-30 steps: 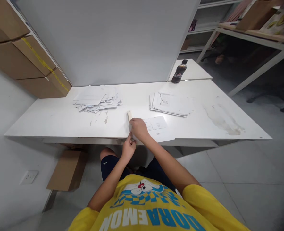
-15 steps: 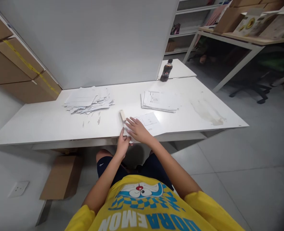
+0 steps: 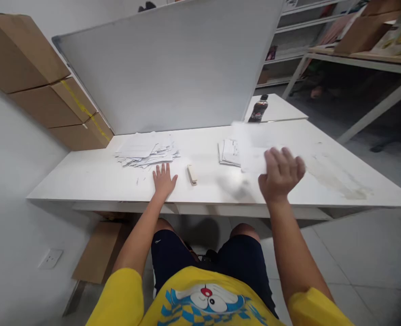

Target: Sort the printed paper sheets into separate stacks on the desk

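Note:
My left hand [image 3: 164,182] lies flat with its fingers spread on the white table [image 3: 98,181], just in front of a messy pile of papers [image 3: 142,149]. A cream stapler [image 3: 192,174] rests on the table to the right of that hand. My right hand [image 3: 282,174] is raised above the table, its fingers closed on a white sheet of paper [image 3: 251,145] blurred by motion. Behind the raised sheet, a neater paper stack [image 3: 228,152] is partly covered.
A dark soda bottle [image 3: 259,108] stands behind the sheet. A whiteboard [image 3: 173,68] rises at the table's back. Cardboard boxes [image 3: 68,108] are stacked at the left, and another box [image 3: 100,251] sits below the table.
The hands have parted: the left moved off the stapler area and lies flat, while the right lifted the sheet up and rightward. The view has shifted too.

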`<move>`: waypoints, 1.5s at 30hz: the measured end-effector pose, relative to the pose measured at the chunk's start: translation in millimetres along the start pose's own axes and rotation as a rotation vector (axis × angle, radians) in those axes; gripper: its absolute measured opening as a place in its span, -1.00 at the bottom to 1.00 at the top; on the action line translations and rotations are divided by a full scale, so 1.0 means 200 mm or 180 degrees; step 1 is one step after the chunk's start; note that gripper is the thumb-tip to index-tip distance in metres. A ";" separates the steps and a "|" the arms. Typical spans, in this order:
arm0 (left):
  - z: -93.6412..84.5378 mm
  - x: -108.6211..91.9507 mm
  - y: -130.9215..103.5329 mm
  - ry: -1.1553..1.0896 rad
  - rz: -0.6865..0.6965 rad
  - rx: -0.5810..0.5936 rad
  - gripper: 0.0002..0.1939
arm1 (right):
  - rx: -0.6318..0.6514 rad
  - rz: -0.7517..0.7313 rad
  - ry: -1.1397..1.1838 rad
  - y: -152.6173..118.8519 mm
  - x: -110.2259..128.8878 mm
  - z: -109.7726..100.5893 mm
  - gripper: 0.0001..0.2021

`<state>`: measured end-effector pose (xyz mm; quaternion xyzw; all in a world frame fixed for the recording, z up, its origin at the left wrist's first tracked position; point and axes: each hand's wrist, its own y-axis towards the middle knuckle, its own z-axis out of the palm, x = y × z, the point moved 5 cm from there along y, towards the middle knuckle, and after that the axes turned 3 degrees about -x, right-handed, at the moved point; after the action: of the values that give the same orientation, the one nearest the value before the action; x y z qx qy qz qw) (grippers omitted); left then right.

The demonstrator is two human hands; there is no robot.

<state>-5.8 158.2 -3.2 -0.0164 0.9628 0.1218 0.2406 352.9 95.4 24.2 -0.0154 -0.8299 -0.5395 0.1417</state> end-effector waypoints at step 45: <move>0.16 0.21 0.01 0.0684 -0.0252 0.0557 -0.30 | 0.3733 -0.1380 0.0059 0.19 1.85 1.59 -0.63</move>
<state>-27.4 170.0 -50.0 -0.0462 0.9886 0.0254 0.1414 -65.0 349.9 32.1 0.2385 -0.9709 -0.0107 0.0211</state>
